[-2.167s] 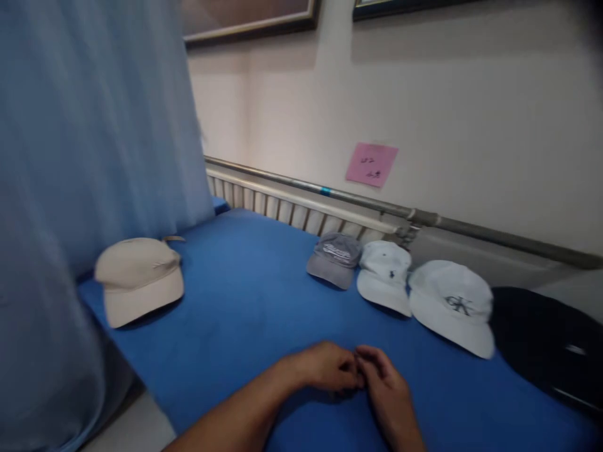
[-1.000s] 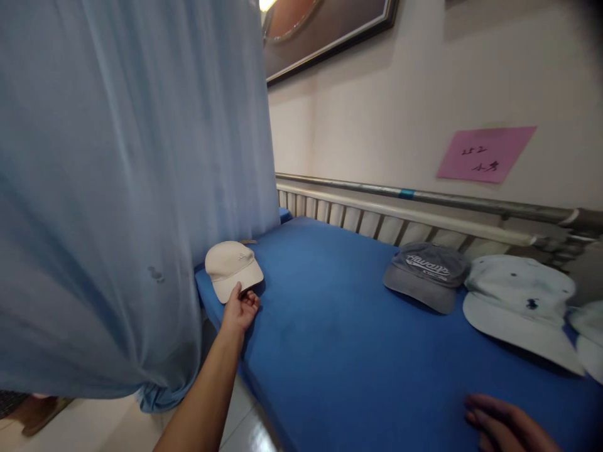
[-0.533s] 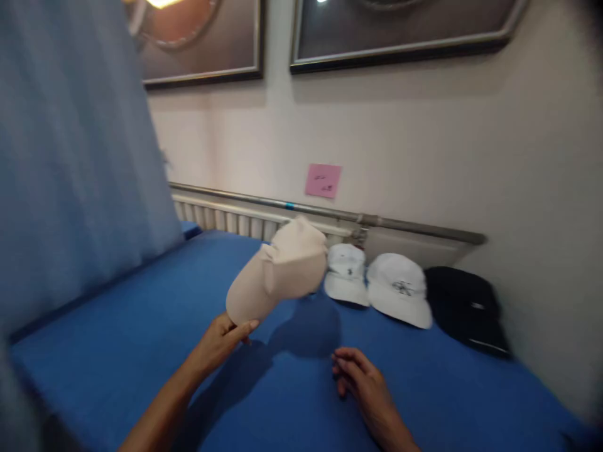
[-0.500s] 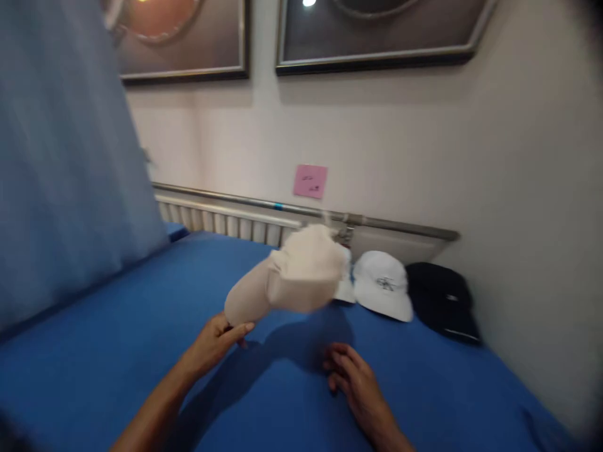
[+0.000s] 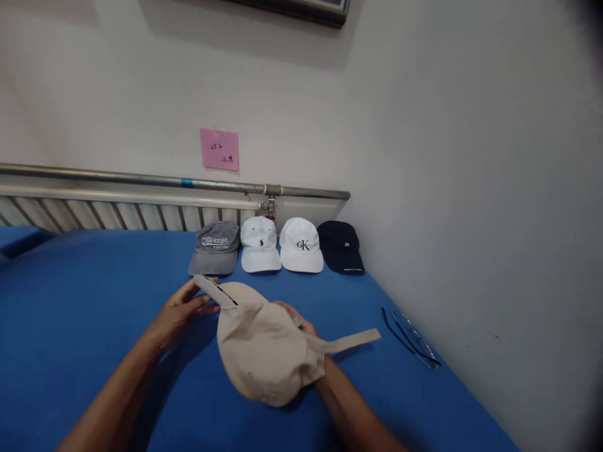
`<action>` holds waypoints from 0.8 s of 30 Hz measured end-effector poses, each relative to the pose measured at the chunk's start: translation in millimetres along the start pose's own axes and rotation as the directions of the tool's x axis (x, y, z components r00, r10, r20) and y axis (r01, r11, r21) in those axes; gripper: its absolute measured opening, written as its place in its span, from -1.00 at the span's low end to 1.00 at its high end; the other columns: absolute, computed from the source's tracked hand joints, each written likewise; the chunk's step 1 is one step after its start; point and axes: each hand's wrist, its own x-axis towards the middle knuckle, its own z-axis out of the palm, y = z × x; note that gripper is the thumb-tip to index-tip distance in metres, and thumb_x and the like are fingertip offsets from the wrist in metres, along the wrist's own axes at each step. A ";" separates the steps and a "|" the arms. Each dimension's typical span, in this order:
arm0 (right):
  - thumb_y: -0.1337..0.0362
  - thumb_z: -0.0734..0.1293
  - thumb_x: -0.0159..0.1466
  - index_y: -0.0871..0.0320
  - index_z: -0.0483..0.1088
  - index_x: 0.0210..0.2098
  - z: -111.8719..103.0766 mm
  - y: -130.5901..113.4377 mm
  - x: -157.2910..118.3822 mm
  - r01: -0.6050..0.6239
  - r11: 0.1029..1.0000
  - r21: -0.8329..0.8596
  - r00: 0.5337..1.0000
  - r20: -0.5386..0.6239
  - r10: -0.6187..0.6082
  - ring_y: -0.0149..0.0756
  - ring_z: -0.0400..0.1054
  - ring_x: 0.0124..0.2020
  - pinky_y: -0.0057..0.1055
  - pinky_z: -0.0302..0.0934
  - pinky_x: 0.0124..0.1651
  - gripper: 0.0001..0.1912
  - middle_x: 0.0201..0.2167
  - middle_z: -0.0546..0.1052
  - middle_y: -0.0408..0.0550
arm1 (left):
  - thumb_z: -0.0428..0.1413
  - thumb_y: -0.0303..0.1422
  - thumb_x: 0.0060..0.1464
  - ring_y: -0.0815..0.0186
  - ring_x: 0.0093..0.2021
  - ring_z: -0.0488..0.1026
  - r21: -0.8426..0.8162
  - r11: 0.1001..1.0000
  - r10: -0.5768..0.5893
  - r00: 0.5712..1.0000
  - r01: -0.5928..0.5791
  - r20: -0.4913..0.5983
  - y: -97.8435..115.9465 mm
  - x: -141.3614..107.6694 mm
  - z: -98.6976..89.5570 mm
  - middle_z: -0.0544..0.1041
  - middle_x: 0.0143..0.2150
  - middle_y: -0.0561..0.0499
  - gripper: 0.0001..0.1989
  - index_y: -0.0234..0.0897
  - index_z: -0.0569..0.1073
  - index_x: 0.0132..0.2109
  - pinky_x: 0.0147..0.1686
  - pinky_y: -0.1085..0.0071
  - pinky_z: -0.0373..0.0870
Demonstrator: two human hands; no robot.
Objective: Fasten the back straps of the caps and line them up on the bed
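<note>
A beige baseball cap (image 5: 268,351) is held tilted above the blue surface, its brim toward the left and its back strap (image 5: 353,341) sticking out loose to the right. My left hand (image 5: 181,311) grips the tip of the brim, fingers bent around it. Behind the cap's crown, my right hand (image 5: 301,320) supports it from the far side; its fingers are largely hidden by the cloth.
Along the wall stand a grey cap (image 5: 215,248), two white caps (image 5: 260,245) (image 5: 301,245) and a black cap (image 5: 340,246). Eyeglasses (image 5: 412,339) lie at the right edge of the blue surface (image 5: 94,301). Behind are a radiator (image 5: 113,213), a pipe (image 5: 132,179) and a pink note (image 5: 219,149).
The beige cap has been drawn nearer and turned, so its crown and strap show. My right hand has gone from free to supporting the cap. The view has swung right and down.
</note>
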 end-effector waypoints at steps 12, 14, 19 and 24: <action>0.42 0.28 -0.21 0.10 0.49 -0.34 12.2 7.6 16.1 -0.278 0.930 0.240 0.960 0.097 0.263 -0.28 0.37 -0.36 -0.42 0.20 -0.27 -0.60 -0.38 0.55 -0.17 | 0.34 -0.27 -0.15 0.15 -0.25 0.59 -0.037 0.967 -0.254 0.964 0.252 -0.083 -28.6 6.2 -18.0 0.64 -0.17 -0.07 -0.36 -0.17 0.42 0.13 -0.35 0.40 0.47; 0.42 0.28 -0.21 0.09 0.49 -0.35 11.8 9.5 18.4 -0.252 0.932 0.259 0.968 0.058 0.245 -0.27 0.38 -0.32 -0.41 0.21 -0.23 -0.61 -0.37 0.55 -0.18 | 0.31 -0.27 -0.11 0.17 -0.26 0.59 -0.026 0.965 -0.263 0.959 0.262 -0.101 -31.5 9.8 -17.2 0.64 -0.19 -0.07 -0.39 -0.16 0.41 0.14 -0.37 0.40 0.46; 0.43 0.28 -0.21 0.09 0.50 -0.38 14.9 11.3 18.3 -0.226 0.926 0.302 0.972 0.015 0.233 -0.28 0.36 -0.31 -0.42 0.20 -0.21 -0.63 -0.39 0.55 -0.19 | 0.24 -0.24 -0.03 0.10 -0.04 0.50 0.232 0.972 0.023 0.962 0.042 -0.272 -25.0 5.1 -17.2 0.59 -0.05 -0.10 -0.63 -0.19 0.52 -0.04 -0.06 0.30 0.40; 0.43 0.27 -0.15 0.09 0.49 -0.35 24.3 9.5 8.7 -0.184 0.932 0.313 0.981 0.008 0.191 -0.29 0.35 -0.32 -0.42 0.19 -0.22 -0.65 -0.39 0.55 -0.19 | 0.16 -0.26 0.07 0.04 0.11 0.38 0.649 0.697 0.448 0.891 -0.303 -0.065 -4.7 -20.4 -9.4 0.53 0.03 -0.08 -0.70 -0.17 0.53 -0.04 0.16 0.19 0.19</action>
